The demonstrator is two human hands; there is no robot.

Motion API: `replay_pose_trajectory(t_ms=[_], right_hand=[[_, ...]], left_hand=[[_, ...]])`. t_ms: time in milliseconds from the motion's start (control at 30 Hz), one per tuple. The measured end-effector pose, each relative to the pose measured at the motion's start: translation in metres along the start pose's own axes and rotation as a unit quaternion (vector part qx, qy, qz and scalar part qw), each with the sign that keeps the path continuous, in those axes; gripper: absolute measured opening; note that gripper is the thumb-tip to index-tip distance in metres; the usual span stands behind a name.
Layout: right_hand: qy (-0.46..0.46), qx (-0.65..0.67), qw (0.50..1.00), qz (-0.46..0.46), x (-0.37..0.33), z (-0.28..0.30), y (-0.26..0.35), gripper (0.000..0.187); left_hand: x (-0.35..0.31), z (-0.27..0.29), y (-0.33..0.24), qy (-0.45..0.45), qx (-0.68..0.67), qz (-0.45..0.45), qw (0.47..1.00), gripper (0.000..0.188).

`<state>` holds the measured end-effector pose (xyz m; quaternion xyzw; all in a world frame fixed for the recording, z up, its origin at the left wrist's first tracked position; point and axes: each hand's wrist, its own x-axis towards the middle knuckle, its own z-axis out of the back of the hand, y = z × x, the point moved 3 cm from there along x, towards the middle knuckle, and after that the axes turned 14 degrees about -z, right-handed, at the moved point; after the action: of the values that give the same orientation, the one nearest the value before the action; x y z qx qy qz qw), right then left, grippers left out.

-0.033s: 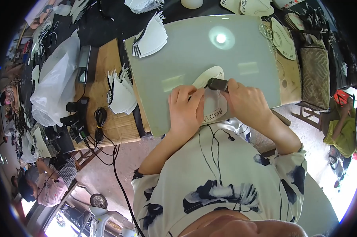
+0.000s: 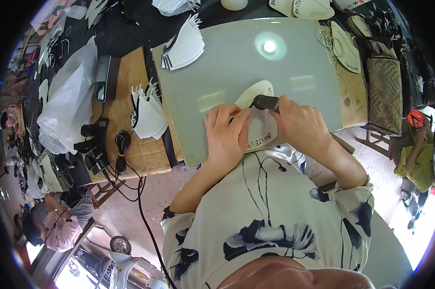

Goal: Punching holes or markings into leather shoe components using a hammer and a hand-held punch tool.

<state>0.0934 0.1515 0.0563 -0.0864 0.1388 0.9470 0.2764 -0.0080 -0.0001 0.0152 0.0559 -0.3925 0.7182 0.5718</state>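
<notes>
A pale, curved template (image 2: 263, 139) with black hand-lettering lies on the grey-green work board (image 2: 256, 62), near its front edge. My left hand (image 2: 227, 132) presses on the template's left side, fingers bent and close together. A small dark bit shows between those fingers, too little to name. My right hand (image 2: 299, 120) is closed round a dark, thick, round-ended tool (image 2: 264, 102). The tool's thin tip reaches the template's middle, close to my left fingertips. What the right palm covers is hidden.
Stacks of white cut pieces (image 2: 186, 45) (image 2: 149, 115) lie at the board's left. A clear plastic bag (image 2: 68, 96) and coiled black cable (image 2: 122, 144) are further left. At right are another template (image 2: 345, 48), cord (image 2: 330, 43) and a patterned cushion-like block (image 2: 383, 91). People sit on both sides.
</notes>
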Motion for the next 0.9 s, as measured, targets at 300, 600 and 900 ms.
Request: replay_pose_trajectory(t_ms=[300, 600, 900], right_hand=[[-0.048, 0.072, 0.996, 0.025, 0.001, 0.018, 0.004, 0.026], [-0.012, 0.025, 1.000, -0.012, 0.007, 0.001, -0.005, 0.023], [-0.017, 0.062, 0.998, 0.019, 0.002, 0.014, -0.003, 0.022]], left_hand=[[-0.002, -0.002, -0.006, 0.040, 0.044, -0.062, 0.996, 0.032], [-0.002, 0.001, -0.006, 0.022, 0.031, -0.043, 0.998, 0.034], [-0.005, -0.003, -0.009, 0.042, 0.075, -0.082, 0.993, 0.037]])
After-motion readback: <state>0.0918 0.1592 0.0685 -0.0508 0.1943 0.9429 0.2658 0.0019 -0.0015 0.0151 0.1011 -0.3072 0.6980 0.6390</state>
